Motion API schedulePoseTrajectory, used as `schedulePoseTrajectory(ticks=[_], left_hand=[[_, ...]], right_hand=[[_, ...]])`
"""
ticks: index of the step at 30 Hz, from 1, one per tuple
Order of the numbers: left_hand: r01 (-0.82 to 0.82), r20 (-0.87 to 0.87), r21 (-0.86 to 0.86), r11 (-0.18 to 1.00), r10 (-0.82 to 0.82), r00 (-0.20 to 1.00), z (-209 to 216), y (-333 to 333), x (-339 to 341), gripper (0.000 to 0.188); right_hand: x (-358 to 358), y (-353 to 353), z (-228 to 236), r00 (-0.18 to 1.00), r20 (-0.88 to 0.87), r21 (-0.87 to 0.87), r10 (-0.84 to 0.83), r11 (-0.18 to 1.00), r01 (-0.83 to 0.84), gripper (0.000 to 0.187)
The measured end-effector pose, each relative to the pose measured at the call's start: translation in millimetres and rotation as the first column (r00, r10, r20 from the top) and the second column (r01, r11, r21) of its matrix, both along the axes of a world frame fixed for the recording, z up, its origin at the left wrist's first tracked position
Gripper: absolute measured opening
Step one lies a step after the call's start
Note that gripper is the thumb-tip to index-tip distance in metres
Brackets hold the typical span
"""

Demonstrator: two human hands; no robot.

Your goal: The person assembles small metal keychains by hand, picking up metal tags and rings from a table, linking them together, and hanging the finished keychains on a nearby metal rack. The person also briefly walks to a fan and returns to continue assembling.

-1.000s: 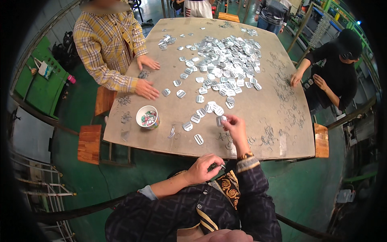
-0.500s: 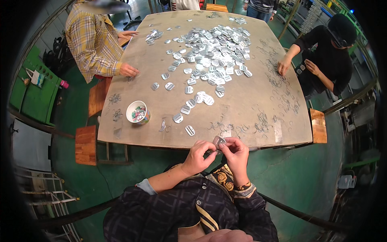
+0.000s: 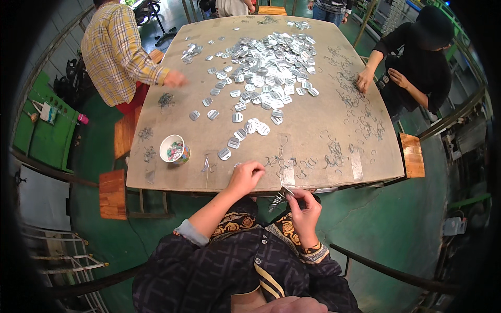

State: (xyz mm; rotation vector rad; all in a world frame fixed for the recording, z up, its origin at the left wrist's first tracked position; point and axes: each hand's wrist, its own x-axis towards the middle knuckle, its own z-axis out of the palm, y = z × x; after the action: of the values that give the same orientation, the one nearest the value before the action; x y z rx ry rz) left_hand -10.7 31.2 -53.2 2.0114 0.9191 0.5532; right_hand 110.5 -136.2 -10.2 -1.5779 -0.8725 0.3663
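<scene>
Right hand (image 3: 305,209) pinching a bunch of metal pieces (image 3: 277,200) by the table (image 3: 323,112) edge; firm grip should keep them aligned. Left hand (image 3: 246,177) half-curled, can't tell if loaded. Bent wires (image 3: 334,152) rightward, buckle pile (image 3: 274,62) beyond.

The head view (fisheye) looks down from close over a black patterned jacket (image 3: 203,266) toward a tan four-sided table (image 3: 313,120).
</scene>
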Motion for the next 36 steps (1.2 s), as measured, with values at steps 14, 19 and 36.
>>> schedulePoseTrajectory(ticks=[14,19,36], left_hand=[[0.325,-0.54,0.535,0.78,0.02,0.841,-18.6,13.0,54.6,0.009],[0.132,-0.253,0.056,0.99,-0.114,0.961,-2.0,32.1,41.5,0.001],[0.239,0.333,0.189,0.952,-0.291,0.897,57.3,-32.4,-13.7,0.013]], right_hand=[[7.7,-7.1,-13.6,0.999,0.006,-0.011,-0.035,0.999,0.035,0.013],[8.3,-3.4,-12.8,0.999,0.022,-0.007,-0.048,0.999,0.048,0.014],[-14.9,12.7,0.5,0.995,0.017,-0.039,0.095,0.995,-0.094,0.014]])
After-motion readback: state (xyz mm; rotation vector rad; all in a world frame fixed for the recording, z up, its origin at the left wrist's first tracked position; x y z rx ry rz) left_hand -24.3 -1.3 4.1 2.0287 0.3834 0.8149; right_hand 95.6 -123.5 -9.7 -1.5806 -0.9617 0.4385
